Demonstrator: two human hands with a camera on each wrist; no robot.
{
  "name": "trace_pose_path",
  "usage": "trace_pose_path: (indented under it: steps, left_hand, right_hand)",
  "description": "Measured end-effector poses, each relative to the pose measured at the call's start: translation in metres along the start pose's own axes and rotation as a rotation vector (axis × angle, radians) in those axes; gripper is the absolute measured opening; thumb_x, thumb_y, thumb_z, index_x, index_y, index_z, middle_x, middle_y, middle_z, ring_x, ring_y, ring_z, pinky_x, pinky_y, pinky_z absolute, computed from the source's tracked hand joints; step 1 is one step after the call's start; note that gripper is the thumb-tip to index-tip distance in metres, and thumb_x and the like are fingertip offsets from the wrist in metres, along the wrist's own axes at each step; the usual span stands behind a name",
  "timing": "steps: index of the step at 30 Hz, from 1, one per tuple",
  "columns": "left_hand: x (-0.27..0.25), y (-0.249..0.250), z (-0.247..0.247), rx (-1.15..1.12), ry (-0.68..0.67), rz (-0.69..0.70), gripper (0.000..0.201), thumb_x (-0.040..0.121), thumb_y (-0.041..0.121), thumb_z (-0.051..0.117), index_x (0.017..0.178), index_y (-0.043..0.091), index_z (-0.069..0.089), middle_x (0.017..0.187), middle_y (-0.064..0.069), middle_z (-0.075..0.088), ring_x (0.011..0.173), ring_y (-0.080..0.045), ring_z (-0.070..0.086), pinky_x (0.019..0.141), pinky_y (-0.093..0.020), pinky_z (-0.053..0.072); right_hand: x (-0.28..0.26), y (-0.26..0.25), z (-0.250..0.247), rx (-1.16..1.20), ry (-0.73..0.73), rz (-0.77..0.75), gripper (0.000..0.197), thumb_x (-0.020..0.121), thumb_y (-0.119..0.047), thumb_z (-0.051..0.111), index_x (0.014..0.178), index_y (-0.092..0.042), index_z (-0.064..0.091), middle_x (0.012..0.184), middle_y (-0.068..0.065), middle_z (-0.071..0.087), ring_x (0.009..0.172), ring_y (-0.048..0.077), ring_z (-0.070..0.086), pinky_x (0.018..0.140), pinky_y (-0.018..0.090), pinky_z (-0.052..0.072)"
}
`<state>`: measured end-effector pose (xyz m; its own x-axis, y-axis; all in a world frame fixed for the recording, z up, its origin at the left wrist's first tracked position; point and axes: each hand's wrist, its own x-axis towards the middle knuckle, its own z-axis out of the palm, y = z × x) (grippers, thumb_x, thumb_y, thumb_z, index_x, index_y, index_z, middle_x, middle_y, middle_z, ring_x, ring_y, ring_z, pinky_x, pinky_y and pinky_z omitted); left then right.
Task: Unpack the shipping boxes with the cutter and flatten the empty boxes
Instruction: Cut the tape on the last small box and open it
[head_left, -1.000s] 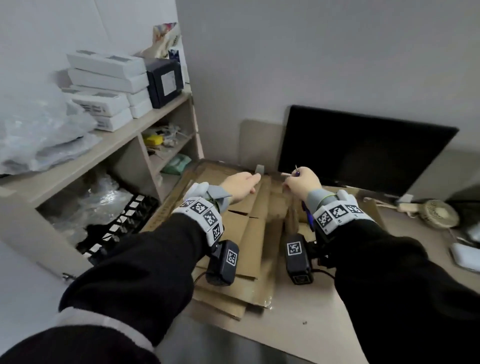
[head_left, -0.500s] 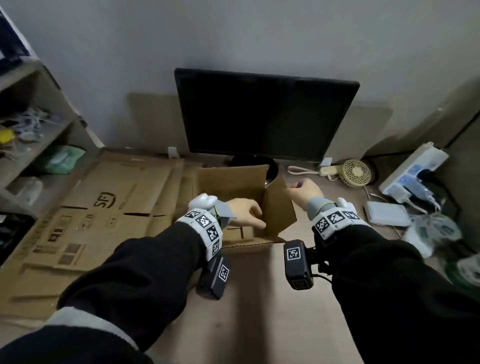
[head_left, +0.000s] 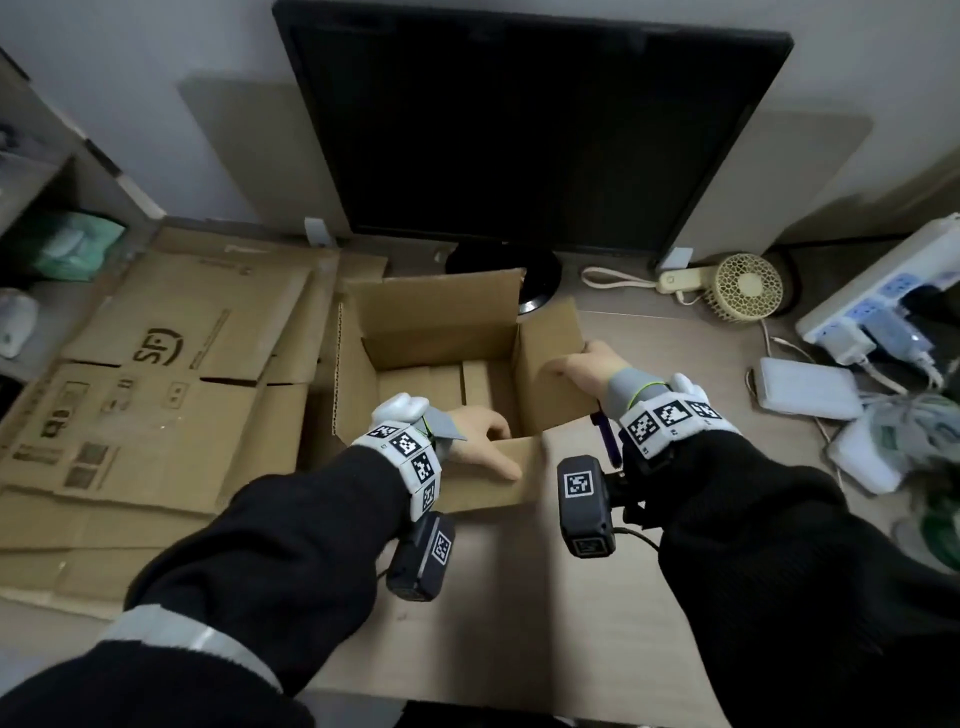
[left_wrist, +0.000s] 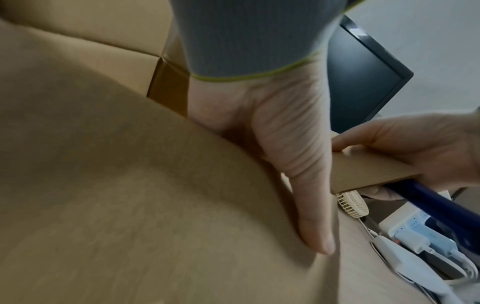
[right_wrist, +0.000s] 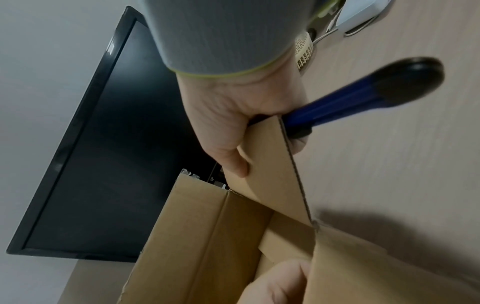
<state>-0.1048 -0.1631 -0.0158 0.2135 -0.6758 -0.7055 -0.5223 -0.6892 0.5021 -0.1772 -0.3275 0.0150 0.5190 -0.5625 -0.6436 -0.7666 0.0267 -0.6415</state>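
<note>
Box flaps gripped between left hand and right hand.

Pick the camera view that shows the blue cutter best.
The right wrist view: the blue-handled cutter with a black end runs long and unblocked from the right hand. The left wrist view catches part of the handle; the head view only a dark sliver.
</note>
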Motion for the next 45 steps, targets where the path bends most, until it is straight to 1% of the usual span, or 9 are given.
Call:
trace_pose_path:
  steps: [5, 12, 18, 24, 27, 33, 36, 41, 45]
  left_hand:
    - [0.01, 0.002, -0.002, 0.141, 0.063, 0.102, 0.025, 0.08, 0.042, 0.071, 0.088, 0.021, 0.058, 0.071, 0.009, 0.052, 0.067, -0.012, 0.049, 0.059, -0.027, 0.037]
    - [-0.024, 0.028, -0.085, 0.046, 0.386, 0.192, 0.029, 0.084, 0.044, 0.067, 0.086, 0.015, 0.065, 0.075, 0.003, 0.059, 0.073, -0.015, 0.055, 0.06, -0.026, 0.036]
    - [-0.058, 0.027, -0.132, -0.436, 0.74, 0.345, 0.046, 0.06, 0.063, 0.051, 0.065, 0.017, 0.051, 0.062, 0.003, 0.049, 0.056, -0.012, 0.046, 0.058, -0.027, 0.036]
    - [-0.054, 0.004, -0.128, -0.879, 0.777, 0.265, 0.072, 0.055, 0.07, 0.067, 0.087, 0.005, 0.069, 0.086, -0.018, 0.069, 0.08, -0.033, 0.064, 0.085, -0.043, 0.051]
    - [-0.055, -0.009, -0.121, -0.975, 0.79, 0.262, 0.061, 0.066, 0.07, 0.06, 0.092, 0.017, 0.073, 0.094, -0.006, 0.073, 0.089, -0.024, 0.066, 0.089, -0.039, 0.05]
    - [-0.052, -0.037, -0.137, -0.773, 0.843, 0.157, 0.024, 0.103, 0.027, 0.04, 0.11, 0.016, 0.06, 0.104, 0.0, 0.061, 0.107, -0.026, 0.059, 0.097, -0.039, 0.046]
    - [-0.072, -0.032, -0.157, -0.679, 1.02, 0.113, 0.034, 0.103, 0.035, 0.035, 0.106, 0.014, 0.062, 0.101, 0.002, 0.061, 0.086, -0.009, 0.057, 0.073, -0.023, 0.044]
    - [-0.092, -0.023, -0.166, -0.409, 0.994, 0.202, 0.041, 0.087, 0.055, 0.057, 0.102, 0.018, 0.069, 0.105, -0.006, 0.069, 0.101, -0.018, 0.061, 0.087, -0.032, 0.043]
    - [-0.088, -0.013, -0.166, -0.1, 0.939, 0.123, 0.092, 0.085, 0.043, 0.068, 0.153, 0.018, 0.012, 0.157, -0.009, 0.016, 0.144, -0.026, 0.019, 0.114, -0.04, 0.021]
  right_hand:
    - [-0.008, 0.005, -0.001, 0.03, 0.039, -0.031, 0.048, 0.088, -0.031, 0.064, 0.125, -0.006, 0.047, 0.103, 0.011, 0.06, 0.087, 0.028, 0.062, 0.07, 0.036, 0.054]
    - [-0.017, -0.015, -0.021, 0.431, 0.119, -0.086, 0.061, 0.094, -0.065, 0.025, 0.11, -0.011, 0.048, 0.083, 0.002, 0.06, 0.052, 0.013, 0.034, 0.045, 0.02, 0.021]
    - [-0.02, -0.024, -0.017, 0.347, 0.093, -0.144, 0.064, 0.088, -0.066, 0.043, 0.119, -0.01, 0.05, 0.112, 0.003, 0.064, 0.059, 0.013, 0.039, 0.047, 0.022, 0.026]
    - [-0.022, -0.034, -0.007, 0.375, 0.085, -0.206, 0.06, 0.081, -0.066, 0.056, 0.113, -0.015, 0.047, 0.096, 0.002, 0.058, 0.059, 0.012, 0.04, 0.047, 0.024, 0.028]
    - [-0.019, -0.039, -0.01, 0.343, 0.122, -0.227, 0.059, 0.079, -0.066, 0.058, 0.109, -0.016, 0.051, 0.083, -0.002, 0.048, 0.061, 0.012, 0.04, 0.05, 0.024, 0.029]
    - [-0.01, -0.032, -0.007, 0.25, 0.215, -0.207, 0.062, 0.074, -0.073, 0.057, 0.101, -0.017, 0.054, 0.076, -0.006, 0.049, 0.064, 0.01, 0.044, 0.055, 0.024, 0.033]
    - [-0.011, -0.036, -0.008, 0.225, 0.216, -0.204, 0.063, 0.072, -0.073, 0.059, 0.094, -0.015, 0.055, 0.073, -0.004, 0.049, 0.059, 0.01, 0.042, 0.053, 0.024, 0.032]
    - [-0.015, -0.05, -0.01, 0.144, 0.218, -0.176, 0.063, 0.07, -0.078, 0.056, 0.084, -0.016, 0.05, 0.069, 0.0, 0.051, 0.053, 0.013, 0.04, 0.049, 0.026, 0.029]
    - [-0.024, -0.059, -0.012, 0.106, 0.166, -0.148, 0.071, 0.071, -0.077, 0.054, 0.102, -0.014, 0.055, 0.067, 0.001, 0.051, 0.047, 0.014, 0.039, 0.046, 0.024, 0.03]
